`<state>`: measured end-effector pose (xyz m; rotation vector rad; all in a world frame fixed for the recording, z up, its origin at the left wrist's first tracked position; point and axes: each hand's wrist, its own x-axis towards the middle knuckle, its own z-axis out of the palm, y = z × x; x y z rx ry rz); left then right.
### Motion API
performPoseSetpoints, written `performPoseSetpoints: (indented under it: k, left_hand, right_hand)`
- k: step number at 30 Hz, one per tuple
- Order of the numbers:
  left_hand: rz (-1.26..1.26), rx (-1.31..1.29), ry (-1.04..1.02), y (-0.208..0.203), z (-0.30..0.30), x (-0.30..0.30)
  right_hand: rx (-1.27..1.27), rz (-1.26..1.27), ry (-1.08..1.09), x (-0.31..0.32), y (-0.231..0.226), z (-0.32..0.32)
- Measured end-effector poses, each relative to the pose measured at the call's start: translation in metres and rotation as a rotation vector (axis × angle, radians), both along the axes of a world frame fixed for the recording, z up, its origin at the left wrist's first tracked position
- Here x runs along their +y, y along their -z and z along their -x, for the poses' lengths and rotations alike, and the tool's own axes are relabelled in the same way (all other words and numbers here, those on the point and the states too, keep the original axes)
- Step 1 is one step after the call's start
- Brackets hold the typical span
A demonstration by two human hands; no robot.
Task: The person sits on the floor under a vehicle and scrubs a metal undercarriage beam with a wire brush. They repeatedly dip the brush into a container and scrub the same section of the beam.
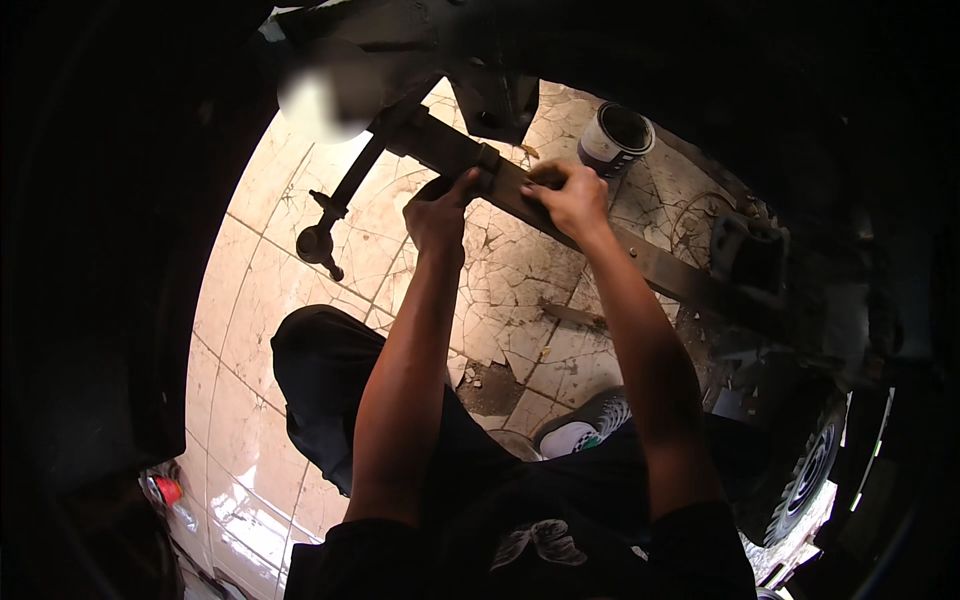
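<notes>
A long flat metal bar (pixel 652 268), which looks like a leaf spring, slants from the upper left down to the right in front of me. A raised band or clip (pixel 487 160) crosses it. My left hand (pixel 438 215) is closed around the bar's near edge beside that clip, thumb on top. Just right of the clip, my right hand (pixel 574 197) is pinched against the bar's upper face; whatever sits between its fingertips is hidden. A dark rod with a ball joint (pixel 315 244) at its end hangs left of my left hand.
Beyond my right hand stands an open paint can (pixel 617 141) on the cracked tile floor (pixel 262 262). Dark vehicle parts (pixel 495 105) overhang the top. A tyre (pixel 808 468) is at lower right, and a small red object (pixel 167 490) lies at lower left. My shoe (pixel 585 424) rests below the bar.
</notes>
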<state>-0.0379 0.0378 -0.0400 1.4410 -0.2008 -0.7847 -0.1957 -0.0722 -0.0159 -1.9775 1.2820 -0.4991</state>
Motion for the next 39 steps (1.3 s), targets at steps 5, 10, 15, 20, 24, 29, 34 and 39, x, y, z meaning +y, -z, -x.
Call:
performPoseSetpoints:
  k: [5, 10, 15, 20, 24, 29, 34, 39]
  left_hand:
    - [-0.139, -0.057, 0.043, -0.002, -0.009, 0.002]
    - [-0.115, -0.024, 0.105, 0.0, -0.017, 0.001]
    - [-0.097, 0.01, 0.068, 0.005, -0.015, -0.005]
    - [-0.091, -0.069, 0.078, 0.013, -0.017, -0.006]
    - [-0.35, -0.286, 0.009, 0.02, -0.014, -0.012]
    - [-0.418, -0.386, -0.082, 0.039, -0.019, -0.02]
    - [-0.454, -0.416, -0.023, 0.019, -0.009, -0.014]
    - [-0.373, -0.444, 0.002, 0.021, -0.011, -0.013]
  right_hand:
    - [0.016, -0.105, 0.017, 0.014, 0.011, 0.055]
    - [0.027, 0.0, -0.026, 0.007, 0.003, 0.022]
    - [-0.029, 0.049, -0.039, -0.017, -0.005, -0.027]
    - [0.014, 0.013, -0.003, 0.002, 0.002, -0.003]
    - [0.0, -0.097, 0.04, 0.013, 0.014, 0.05]
    - [0.035, -0.138, 0.096, 0.019, 0.012, 0.065]
    - [0.087, -0.052, 0.133, 0.008, 0.009, 0.022]
    - [0.023, -0.033, 0.114, -0.011, 0.0, -0.029]
